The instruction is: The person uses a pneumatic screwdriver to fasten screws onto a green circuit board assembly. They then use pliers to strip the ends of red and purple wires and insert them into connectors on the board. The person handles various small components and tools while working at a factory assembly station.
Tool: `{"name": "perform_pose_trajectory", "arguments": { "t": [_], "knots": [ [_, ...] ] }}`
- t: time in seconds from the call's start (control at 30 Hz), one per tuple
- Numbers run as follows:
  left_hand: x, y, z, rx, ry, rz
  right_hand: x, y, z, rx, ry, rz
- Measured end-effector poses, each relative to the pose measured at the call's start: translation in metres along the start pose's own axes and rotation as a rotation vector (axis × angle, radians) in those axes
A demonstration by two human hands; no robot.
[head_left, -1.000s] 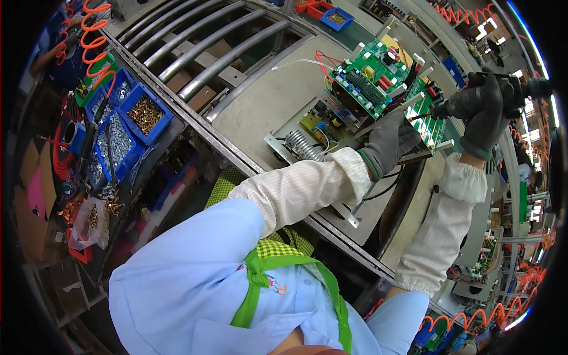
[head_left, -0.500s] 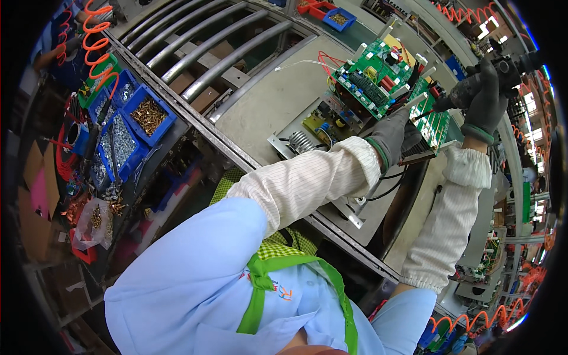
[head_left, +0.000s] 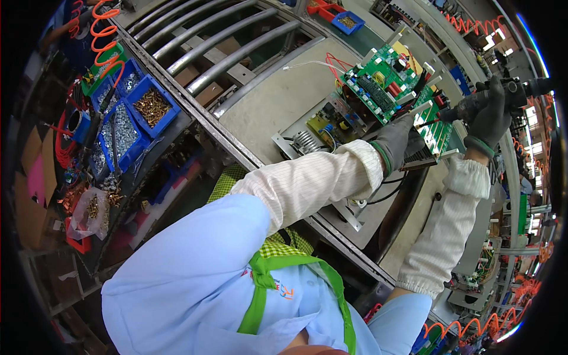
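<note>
My gloved right hand (head_left: pixel 490 118) is wrapped round a black power screwdriver (head_left: pixel 460 110), held nearly level with its bit pointing left. The bit's tip is at the lower green circuit board (head_left: pixel 441 131), close to the fingers of my gloved left hand (head_left: pixel 393 142). Those fingers are closed together at the board's left edge; what they pinch, if anything, is hidden. Above lies a larger green circuit board (head_left: pixel 374 89) with black and red parts and white posts. A metal plate carrying a yellowish board (head_left: pixel 327 128) and a coil sits beside my left wrist.
On the left, blue bins hold brass screws (head_left: pixel 152 107) and silvery hardware (head_left: pixel 123 137). An orange coiled hose (head_left: pixel 105 29) hangs above them. Metal rollers (head_left: pixel 231 59) run beyond the pale worktop (head_left: pixel 266 94). A small blue bin (head_left: pixel 348 22) stands at the far side.
The whole view has shifted slightly. The screwdriver and my right hand sit a little lower, the bit still by my left fingers. Both hands keep their closed shape.
</note>
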State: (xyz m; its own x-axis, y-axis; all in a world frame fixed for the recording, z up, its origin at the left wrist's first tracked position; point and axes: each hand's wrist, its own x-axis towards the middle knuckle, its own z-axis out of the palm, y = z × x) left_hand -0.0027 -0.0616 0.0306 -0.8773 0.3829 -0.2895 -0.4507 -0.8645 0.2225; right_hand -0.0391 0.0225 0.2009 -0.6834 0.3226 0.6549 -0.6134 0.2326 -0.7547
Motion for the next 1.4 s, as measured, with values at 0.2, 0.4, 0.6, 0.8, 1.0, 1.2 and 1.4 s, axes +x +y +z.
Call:
{"name": "perform_pose_trajectory", "arguments": {
  "t": [0.2,0.4,0.6,0.8,1.0,1.2,1.4],
  "knots": [
    [-0.001,0.001,0.003,0.006,0.012,0.004,-0.001,-0.001,-0.003,-0.017,0.009,0.054],
    [-0.007,-0.002,0.002,-0.033,-0.021,0.038,0.004,0.006,-0.006,-0.050,-0.002,-0.001],
    [0.010,-0.013,-0.010,-0.200,-0.033,-0.121,0.017,-0.005,-0.026,-0.080,-0.202,0.120],
    [0.031,-0.022,-0.028,-0.272,-0.162,-0.175,0.032,0.000,-0.049,0.231,-0.383,0.286],
    [0.036,-0.025,-0.033,-0.302,-0.306,-0.168,0.035,-0.010,-0.062,0.730,-0.623,0.341],
    [0.035,-0.019,-0.033,-0.271,-0.325,-0.199,0.036,-0.005,-0.059,0.696,-0.781,0.222],
    [0.030,-0.020,-0.032,-0.292,-0.271,-0.133,0.030,-0.011,-0.069,0.718,-0.827,0.217]
  ]
}}
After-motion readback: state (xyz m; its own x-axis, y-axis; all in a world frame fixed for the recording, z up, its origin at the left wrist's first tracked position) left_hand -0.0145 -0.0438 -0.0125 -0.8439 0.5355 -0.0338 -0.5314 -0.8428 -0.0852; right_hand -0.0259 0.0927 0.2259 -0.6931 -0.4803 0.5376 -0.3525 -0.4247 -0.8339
